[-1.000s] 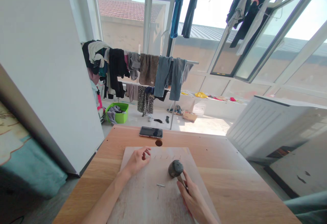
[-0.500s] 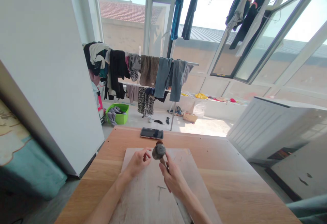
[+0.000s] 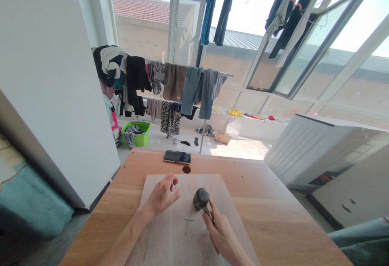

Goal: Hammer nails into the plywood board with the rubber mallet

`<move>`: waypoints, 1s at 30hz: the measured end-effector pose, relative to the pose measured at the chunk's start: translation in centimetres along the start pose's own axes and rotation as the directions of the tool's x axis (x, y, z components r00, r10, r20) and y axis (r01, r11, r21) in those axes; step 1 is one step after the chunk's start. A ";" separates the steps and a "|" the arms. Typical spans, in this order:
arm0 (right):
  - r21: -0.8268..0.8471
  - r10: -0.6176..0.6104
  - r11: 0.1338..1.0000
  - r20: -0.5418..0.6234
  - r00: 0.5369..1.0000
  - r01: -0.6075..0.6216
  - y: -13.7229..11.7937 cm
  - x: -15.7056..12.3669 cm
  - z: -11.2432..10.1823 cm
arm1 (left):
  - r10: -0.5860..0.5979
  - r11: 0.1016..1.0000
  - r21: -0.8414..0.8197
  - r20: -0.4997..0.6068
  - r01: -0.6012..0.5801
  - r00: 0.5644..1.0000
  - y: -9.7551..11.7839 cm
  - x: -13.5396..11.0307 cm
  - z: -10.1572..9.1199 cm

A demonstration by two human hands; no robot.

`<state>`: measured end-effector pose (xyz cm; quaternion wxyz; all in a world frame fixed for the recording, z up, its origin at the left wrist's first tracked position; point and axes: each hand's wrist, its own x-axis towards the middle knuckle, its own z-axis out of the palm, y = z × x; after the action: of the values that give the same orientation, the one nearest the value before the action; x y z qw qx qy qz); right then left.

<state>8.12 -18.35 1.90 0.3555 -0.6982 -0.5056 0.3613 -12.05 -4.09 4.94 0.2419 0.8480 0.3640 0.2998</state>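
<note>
A mallet (image 3: 201, 199) with a dark, rounded head is in my right hand (image 3: 221, 228), whose fingers wrap round its handle. The head hovers over a pale wooden board (image 3: 165, 239). My left hand (image 3: 164, 195) is above the board's left side, thumb and fingers apart, with nothing visible held in them. Several thin nails (image 3: 196, 185) stand in a row near the board's far edge, one of them close to my left fingertips. A loose nail (image 3: 189, 219) lies on the board between my forearms.
The board rests on a wooden table (image 3: 273, 213). Beyond it are a phone (image 3: 177, 156) and a dark round hole (image 3: 186, 169) in the tabletop. Past the table stand a clothes rack (image 3: 226, 74) with laundry and a green basket (image 3: 141, 139). White panels stand at the right.
The mallet has moved right and nearer to me with my right hand, uncovering the hole and the row of nails. My left hand has shifted slightly and its fingers have spread. The view has turned a little.
</note>
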 end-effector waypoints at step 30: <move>0.066 -0.054 0.996 -0.103 0.993 0.061 3.8 0.8 1.3 | -0.121 0.981 0.173 0.176 0.091 0.977 -1.6 0.1 -3.7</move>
<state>8.86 -18.34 -2.11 0.4147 -0.6880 -0.4941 0.3325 -15.24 -2.28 6.55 0.2197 0.8686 0.4082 0.1749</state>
